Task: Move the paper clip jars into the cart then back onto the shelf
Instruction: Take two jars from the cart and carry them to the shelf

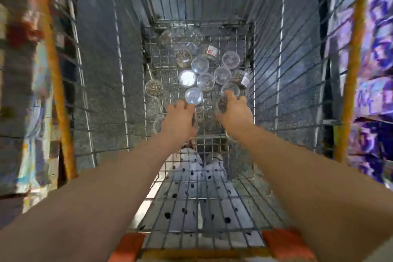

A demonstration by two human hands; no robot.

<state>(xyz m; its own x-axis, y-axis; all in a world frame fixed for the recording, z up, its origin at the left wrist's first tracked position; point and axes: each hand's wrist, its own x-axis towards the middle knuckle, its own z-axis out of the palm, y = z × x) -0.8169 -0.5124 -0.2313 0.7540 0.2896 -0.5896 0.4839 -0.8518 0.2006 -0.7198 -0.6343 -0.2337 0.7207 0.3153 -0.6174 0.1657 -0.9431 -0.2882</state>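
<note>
On the cart (276, 70) floor among paper clip jars (205, 81), the right hand (236, 110) grasps one jar (222, 104). I cannot tell the left hand (180, 119) fingers' state: blurred.

The paper clip jars (205, 81) are small, round, clear plastic tubs with see-through lids. They sit bunched on the wire floor of the cart (163, 64), most upright and touching their neighbours, while a few toward the far end lie tipped over, one showing a red-and-white label (212, 51). Several hold brownish clips, as does the lone jar (153, 88) by the left wall. The dark-filled jar (222, 104) is gripped by the right hand (236, 110), and the near jar (158, 126) lies half hidden under the left hand (180, 122).
</note>
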